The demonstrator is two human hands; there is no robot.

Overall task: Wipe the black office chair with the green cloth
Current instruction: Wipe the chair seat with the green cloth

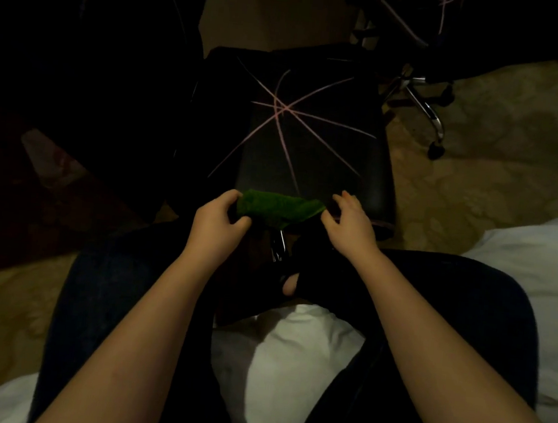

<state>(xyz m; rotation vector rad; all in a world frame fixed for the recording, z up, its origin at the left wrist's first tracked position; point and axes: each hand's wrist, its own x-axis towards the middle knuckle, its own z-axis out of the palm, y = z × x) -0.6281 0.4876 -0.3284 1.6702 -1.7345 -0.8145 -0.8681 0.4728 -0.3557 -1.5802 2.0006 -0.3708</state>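
Note:
The black office chair (311, 140) stands right in front of me, its seat marked with pale pink web-like lines. The green cloth (279, 206) is stretched along the seat's near edge. My left hand (218, 217) pinches the cloth's left end between thumb and fingers. My right hand (347, 220) is at the cloth's right end with fingers curled and spread; its thumb touches the cloth's corner. The room is dim, so the chair's back and left side are lost in shadow.
A second chair's chrome star base with a castor (428, 113) stands on patterned beige carpet (495, 156) at the upper right. White bedding (536, 267) lies under me and to the right. My legs in dark trousers (113, 281) reach toward the chair.

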